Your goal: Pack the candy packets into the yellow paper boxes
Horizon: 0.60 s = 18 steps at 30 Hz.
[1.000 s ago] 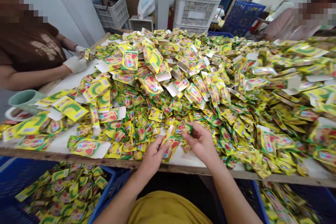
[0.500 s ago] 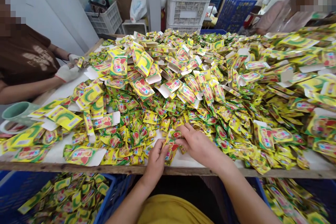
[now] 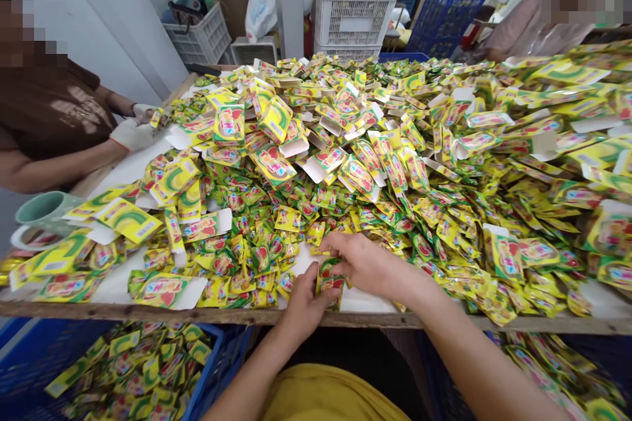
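Near the front edge of the table, my left hand (image 3: 309, 299) grips a small yellow-green box (image 3: 330, 278) printed with watermelon slices, its thumb across the lower part. My right hand (image 3: 365, 265) bends over the upper end of the same box, fingers and thumb closed on it and hiding its top. Small shiny sachets (image 3: 264, 253) with matching print lie just left of my hands. Beyond them rises a heap of sachets and printed cardboard boxes (image 3: 274, 166), several with white flaps standing out.
A blue crate (image 3: 210, 358) of filled boxes stands below the table at left, and another lot of boxes (image 3: 548, 375) sits below right. A green mug (image 3: 42, 210) is at the left edge. A co-worker's gloved hands (image 3: 133, 133) hold a packet. White crates (image 3: 355, 16) are stacked behind.
My right hand has shifted slightly down and closer over the box. My left hand has turned the box more upright, its thumb now lying across it. The whole view has shifted slightly.
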Available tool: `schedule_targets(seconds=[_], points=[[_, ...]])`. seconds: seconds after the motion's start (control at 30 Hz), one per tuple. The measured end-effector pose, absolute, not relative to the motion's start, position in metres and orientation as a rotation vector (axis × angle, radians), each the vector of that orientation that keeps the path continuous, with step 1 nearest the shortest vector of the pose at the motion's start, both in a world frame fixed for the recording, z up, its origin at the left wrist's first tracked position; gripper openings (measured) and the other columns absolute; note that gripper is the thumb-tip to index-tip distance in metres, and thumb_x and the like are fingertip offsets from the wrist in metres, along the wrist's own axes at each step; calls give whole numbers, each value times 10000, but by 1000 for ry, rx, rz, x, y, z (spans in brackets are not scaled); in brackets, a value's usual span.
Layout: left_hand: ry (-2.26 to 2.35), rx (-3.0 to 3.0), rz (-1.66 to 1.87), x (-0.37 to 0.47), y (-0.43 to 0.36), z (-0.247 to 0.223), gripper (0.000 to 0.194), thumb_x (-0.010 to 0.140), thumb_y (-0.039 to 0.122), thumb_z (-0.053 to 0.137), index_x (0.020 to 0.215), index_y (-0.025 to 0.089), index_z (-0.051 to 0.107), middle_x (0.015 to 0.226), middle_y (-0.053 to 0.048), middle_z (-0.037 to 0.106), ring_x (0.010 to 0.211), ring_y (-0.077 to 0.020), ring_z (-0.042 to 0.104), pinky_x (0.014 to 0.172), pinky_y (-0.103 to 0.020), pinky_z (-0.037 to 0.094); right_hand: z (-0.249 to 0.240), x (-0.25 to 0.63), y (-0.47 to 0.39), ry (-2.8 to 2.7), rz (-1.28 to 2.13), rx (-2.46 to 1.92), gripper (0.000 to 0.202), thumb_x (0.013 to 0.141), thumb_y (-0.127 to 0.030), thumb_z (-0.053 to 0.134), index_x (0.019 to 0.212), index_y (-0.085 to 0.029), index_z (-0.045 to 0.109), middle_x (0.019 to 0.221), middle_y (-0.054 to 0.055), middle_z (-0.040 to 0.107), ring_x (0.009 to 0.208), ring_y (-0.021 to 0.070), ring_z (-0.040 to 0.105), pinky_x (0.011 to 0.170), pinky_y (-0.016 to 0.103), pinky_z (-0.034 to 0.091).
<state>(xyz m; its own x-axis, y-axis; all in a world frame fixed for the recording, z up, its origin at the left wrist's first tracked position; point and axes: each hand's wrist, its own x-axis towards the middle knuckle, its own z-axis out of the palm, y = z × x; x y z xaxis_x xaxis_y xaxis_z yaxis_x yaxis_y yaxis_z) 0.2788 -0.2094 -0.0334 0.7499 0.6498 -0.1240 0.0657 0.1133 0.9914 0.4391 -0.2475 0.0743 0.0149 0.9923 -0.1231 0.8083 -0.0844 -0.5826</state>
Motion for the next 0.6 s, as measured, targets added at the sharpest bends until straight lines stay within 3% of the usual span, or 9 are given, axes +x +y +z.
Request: schedule_targets(seconds=[0.1,0.2,0.33,0.43,0.53,0.6], points=[[605,1273,458,282,-205,-34,256,754,301,709,939,165,594,830,-7,623,794,-178,561,718,-254,440,61,442,-247,-1693,688,-1893,153,737,-32,674,803,-165,711,781,25,634,720,152,585,651,246,420],[578,1274,467,282,-202,-31,207,808,306,660,950,161,619,886,-20,649,866,-190,576,783,-269,445,50,438,-251,-1708,537,-1819,89,737,-117,741,702,-199,732,856,44,629,875,195,563,763,306,435],[577,1289,501,280,-200,-29,266,794,285,680,1031,172,636,1009,-35,674,998,-217,578,900,-299,433,42,434,-258,-1715,603,-1747,81,817,-176,682,769,-210,738,905,49,638,931,194,556,830,334,436],[587,1255,459,279,-201,-30,321,765,292,713,1049,159,641,1005,-45,686,959,-217,594,863,-293,450,39,436,-260,-1650,663,-1754,92,827,-142,657,861,-195,724,876,45,635,856,177,579,783,312,452],[583,1241,434,278,-201,-31,276,776,316,704,982,139,650,896,-31,686,844,-190,600,768,-265,458,31,431,-262,-1562,453,-1784,135,820,-98,630,750,-187,703,877,48,621,886,198,545,813,348,430],[592,1266,456,277,-201,-31,278,792,308,689,1015,147,651,938,-27,690,890,-188,601,809,-263,452,23,421,-263,-1425,321,-1790,152,797,-89,646,686,-186,686,855,46,614,894,209,521,814,361,421]])
